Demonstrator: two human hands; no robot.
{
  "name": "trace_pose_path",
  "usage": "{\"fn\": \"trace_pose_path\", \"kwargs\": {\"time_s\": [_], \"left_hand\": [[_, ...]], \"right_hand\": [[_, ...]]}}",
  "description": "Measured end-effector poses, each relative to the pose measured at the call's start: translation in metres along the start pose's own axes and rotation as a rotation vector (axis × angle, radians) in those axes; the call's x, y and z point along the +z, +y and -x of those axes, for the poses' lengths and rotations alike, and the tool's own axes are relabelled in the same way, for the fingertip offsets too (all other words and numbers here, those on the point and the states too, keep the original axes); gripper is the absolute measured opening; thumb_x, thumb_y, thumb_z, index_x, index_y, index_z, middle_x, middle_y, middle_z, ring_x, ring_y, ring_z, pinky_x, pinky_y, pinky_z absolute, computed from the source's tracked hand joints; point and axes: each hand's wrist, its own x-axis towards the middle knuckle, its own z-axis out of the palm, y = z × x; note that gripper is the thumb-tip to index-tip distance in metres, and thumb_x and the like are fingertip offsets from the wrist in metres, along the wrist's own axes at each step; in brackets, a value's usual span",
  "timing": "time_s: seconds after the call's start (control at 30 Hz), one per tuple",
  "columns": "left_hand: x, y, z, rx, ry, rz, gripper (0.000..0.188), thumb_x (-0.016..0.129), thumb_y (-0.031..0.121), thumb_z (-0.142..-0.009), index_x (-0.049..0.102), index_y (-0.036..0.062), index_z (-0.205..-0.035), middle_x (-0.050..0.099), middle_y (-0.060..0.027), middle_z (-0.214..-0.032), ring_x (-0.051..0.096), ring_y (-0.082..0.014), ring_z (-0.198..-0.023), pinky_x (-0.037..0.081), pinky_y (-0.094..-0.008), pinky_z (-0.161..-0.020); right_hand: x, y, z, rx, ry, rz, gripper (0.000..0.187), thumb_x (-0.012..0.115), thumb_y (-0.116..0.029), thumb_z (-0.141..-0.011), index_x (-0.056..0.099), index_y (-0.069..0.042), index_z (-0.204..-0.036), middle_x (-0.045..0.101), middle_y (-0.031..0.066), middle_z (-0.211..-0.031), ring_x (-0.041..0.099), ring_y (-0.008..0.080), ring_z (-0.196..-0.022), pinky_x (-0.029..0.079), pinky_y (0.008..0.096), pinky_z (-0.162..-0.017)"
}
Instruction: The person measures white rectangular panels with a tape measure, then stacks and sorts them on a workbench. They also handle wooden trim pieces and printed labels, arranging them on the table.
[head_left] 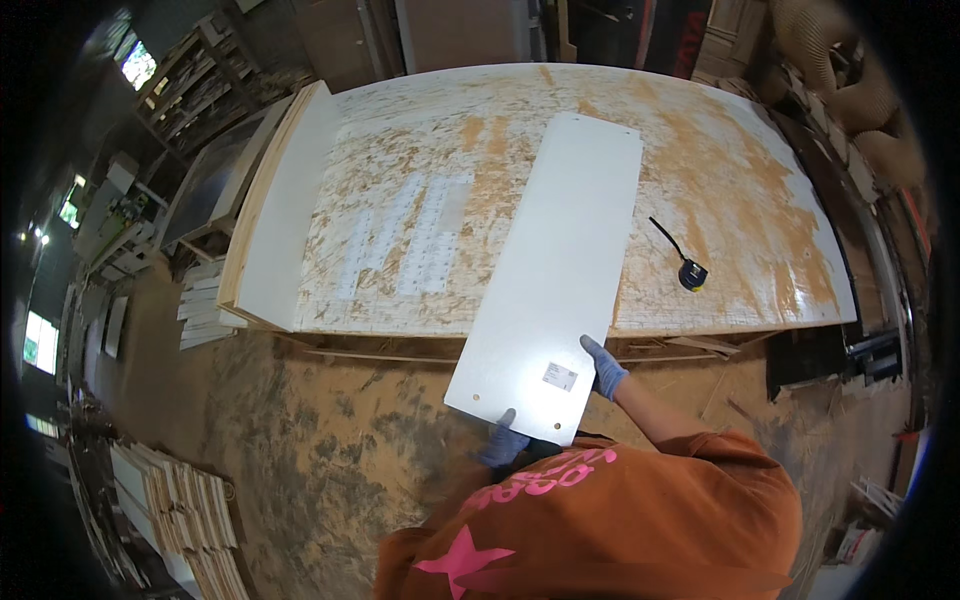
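Observation:
A long white panel [556, 260] with small holes near its ends and a pale label [560, 376] slants from my body out over the worktable [390, 140]. My right hand [606, 368], in a grey-blue glove, grips its right edge with the thumb on top. At the near end my left hand [503, 442], gloved alike, holds the edge, thumb on the upper face. The fingers of both hands are mostly hidden beneath the panel. To the right of the panel, a black tape measure [692, 275] lies on the table.
Printed sheets [408, 235] lie on the worn tabletop, left of the panel. A raised white board with a wooden edge [270, 200] borders the table's left end. Stacked panels [180, 510] stand at the lower left on a dusty floor [330, 430]. Shelving [195, 90] rises behind.

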Motion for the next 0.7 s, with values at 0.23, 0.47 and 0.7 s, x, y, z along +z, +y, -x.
{"fn": "trace_pose_path", "kwargs": {"time_s": [0.23, 0.47, 0.7], "left_hand": [[0.007, -0.040, -0.004, 0.233, 0.441, 0.008, 0.076, 0.071, 0.038, -0.086, 0.034, 0.0073, -0.144, 0.051, -0.0132, -0.131, 0.054, -0.0278, -0.117, 0.050, -0.0430, -0.094], [0.058, -0.039, -0.008, 0.667, 0.677, -0.695, 0.095, 0.070, 0.023, -0.086, 0.006, 0.0022, -0.154, 0.032, -0.0260, -0.148, 0.041, -0.0370, -0.133, 0.038, -0.0447, -0.109], [0.080, -0.056, 0.033, 0.239, 0.565, -1.507, 0.119, 0.079, 0.039, -0.078, -0.001, -0.0107, -0.150, 0.009, -0.0413, -0.153, 0.009, -0.0494, -0.146, 0.014, -0.0453, -0.120]], "right_hand": [[-0.009, -0.016, -0.006, -0.021, 0.007, 0.223, 0.071, 0.062, -0.049, -0.093, 0.041, -0.004, -0.145, 0.052, 0.0166, -0.141, 0.050, 0.0313, -0.127, 0.042, 0.0431, -0.106], [0.001, 0.004, -0.004, -0.295, 0.295, 0.385, 0.082, 0.060, -0.050, -0.094, 0.030, 0.004, -0.148, 0.048, 0.0202, -0.143, 0.050, 0.0278, -0.127, 0.041, 0.0349, -0.104], [-0.011, 0.008, 0.030, -0.419, 0.389, 0.070, 0.052, 0.063, -0.025, -0.096, 0.044, 0.003, -0.136, 0.061, 0.0192, -0.122, 0.063, 0.0296, -0.103, 0.053, 0.0406, -0.087]]}}
